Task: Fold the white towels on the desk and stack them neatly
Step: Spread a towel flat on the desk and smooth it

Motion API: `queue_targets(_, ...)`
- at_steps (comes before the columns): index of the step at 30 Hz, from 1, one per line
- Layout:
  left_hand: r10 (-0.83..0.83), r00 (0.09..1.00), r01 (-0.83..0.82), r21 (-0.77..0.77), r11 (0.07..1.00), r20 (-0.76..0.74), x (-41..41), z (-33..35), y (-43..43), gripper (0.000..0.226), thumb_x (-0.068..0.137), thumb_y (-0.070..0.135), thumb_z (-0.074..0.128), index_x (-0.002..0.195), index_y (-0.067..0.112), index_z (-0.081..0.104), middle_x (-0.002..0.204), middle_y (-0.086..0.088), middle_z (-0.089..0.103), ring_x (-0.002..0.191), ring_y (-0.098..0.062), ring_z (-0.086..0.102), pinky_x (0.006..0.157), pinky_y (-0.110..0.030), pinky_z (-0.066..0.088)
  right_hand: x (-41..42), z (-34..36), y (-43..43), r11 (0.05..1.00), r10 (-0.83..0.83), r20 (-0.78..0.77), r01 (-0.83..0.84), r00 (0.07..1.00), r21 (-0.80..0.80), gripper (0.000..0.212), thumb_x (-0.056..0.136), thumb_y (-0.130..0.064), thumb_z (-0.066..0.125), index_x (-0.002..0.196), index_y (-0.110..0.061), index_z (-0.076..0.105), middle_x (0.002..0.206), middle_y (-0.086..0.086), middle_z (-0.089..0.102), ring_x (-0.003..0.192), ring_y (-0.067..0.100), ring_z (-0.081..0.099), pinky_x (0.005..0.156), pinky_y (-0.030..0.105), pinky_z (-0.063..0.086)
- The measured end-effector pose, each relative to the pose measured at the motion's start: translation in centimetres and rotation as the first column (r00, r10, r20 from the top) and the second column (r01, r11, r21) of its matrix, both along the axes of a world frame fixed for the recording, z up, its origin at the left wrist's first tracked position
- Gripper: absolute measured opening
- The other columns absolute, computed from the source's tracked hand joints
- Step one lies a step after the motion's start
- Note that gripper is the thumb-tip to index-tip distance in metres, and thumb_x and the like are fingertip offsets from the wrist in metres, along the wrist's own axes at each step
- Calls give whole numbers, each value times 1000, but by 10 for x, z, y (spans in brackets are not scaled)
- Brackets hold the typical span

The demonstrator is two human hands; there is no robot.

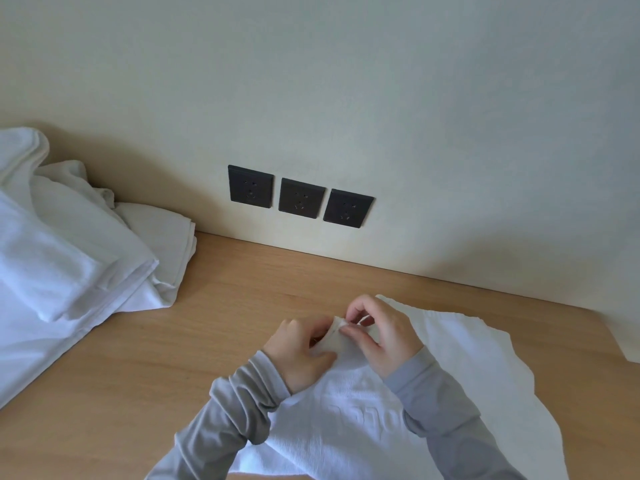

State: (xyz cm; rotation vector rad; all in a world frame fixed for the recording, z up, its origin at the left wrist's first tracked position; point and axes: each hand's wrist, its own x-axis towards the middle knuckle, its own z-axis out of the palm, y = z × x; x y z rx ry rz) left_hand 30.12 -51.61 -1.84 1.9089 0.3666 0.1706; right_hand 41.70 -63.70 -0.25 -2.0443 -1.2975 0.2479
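Both hands, left hand [304, 344] and right hand [377, 336], pinched one corner of the rumpled white terry towel [450, 368] on the wooden desk [214, 306]; misaligned corners would likely skew the fold

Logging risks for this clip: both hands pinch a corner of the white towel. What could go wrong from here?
1. The left hand and right hand pinch only a small corner of the towel; it may slip.
2. The towel's right edge lies wavy, so a fold could come out crooked.
3. The loose pile of towels sprawls at the left of the desk; a stack nearby could get muddled.
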Motion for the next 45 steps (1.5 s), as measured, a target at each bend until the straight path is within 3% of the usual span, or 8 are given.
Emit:
queue_targets(3, 51, 998, -54, 98, 994, 34, -1, -3, 1, 17, 80, 1, 60, 94, 7, 67, 79, 2, 66, 78, -14, 62, 73, -25, 49, 0, -5, 0, 992, 12, -34, -17, 999, -126, 26, 84, -24, 68, 104, -12, 58, 86, -13, 56, 81, -4, 52, 74, 9, 40)
queue_targets(10, 111, 990, -105, -71, 992, 91, 4, 9, 7, 30, 75, 6, 70, 93, 22, 51, 74, 11, 71, 64, 4, 60, 66, -16, 47, 5, 14, 9, 1000, 12, 82, -11, 997, -21, 37, 77, -28, 69, 58, -19, 39, 46, -13, 26, 49, -2, 35, 51, 18, 26)
queue_targets(14, 23, 999, -17, -122, 992, 46, -8, 15, 32, 41, 62, 28, 80, 97, 25, 61, 92, 9, 72, 86, -8, 67, 85, -27, 51, 18, 42, -5, 974, -131, -83, 144, 988, 174, 22, 74, -15, 73, 63, 0, 61, 56, 1, 56, 55, 5, 46, 58, 9, 34)
queue_targets(17, -73, 993, 66, -78, 995, -89, -28, 7, 43, 44, 56, 44, 74, 97, 30, 64, 93, 13, 69, 87, -1, 64, 85, -24, 49, 45, 75, -28, 926, -166, -234, 232, 958, 297, 12, 79, -5, 69, 73, -15, 72, 75, 1, 72, 69, 13, 62, 64, 12, 44)
queue_targets(23, -38, 998, 28, -199, 980, -47, -33, 5, 23, 25, 60, 22, 71, 84, 19, 70, 75, 6, 69, 72, -4, 61, 69, -23, 48, 85, 113, -59, 806, -317, -254, 400, 914, 436, 20, 84, 6, 54, 83, -5, 70, 79, -8, 73, 72, 5, 65, 65, 13, 50)
queue_targets(28, -107, 993, 111, -93, 989, 50, -24, 31, 30, 43, 73, -5, 64, 107, 22, 61, 101, 9, 68, 96, -8, 64, 85, -29, 52, 97, 119, -82, 675, -452, -260, 518, 853, 525, 13, 88, -3, 56, 90, -6, 69, 74, -16, 71, 68, -1, 61, 61, 10, 47)
queue_targets(37, -162, 958, 87, 300, 950, 236, -14, 39, 20, 21, 77, 17, 71, 94, 27, 65, 100, 16, 61, 93, -4, 59, 78, -23, 49, 103, 129, -104, 605, -466, -311, 554, 829, 571, 11, 90, -12, 59, 86, -16, 68, 70, -12, 69, 69, 6, 56, 59, 13, 45)
queue_targets(45, -24, 974, -62, 365, 929, 225, 27, 15, 3, 53, 74, 28, 76, 122, 19, 55, 114, 12, 54, 107, -4, 51, 93, -19, 41, 105, 143, -120, 640, -390, -288, 483, 874, 597, 27, 87, -8, 61, 69, -27, 69, 60, -12, 63, 59, 2, 52, 51, 13, 42)
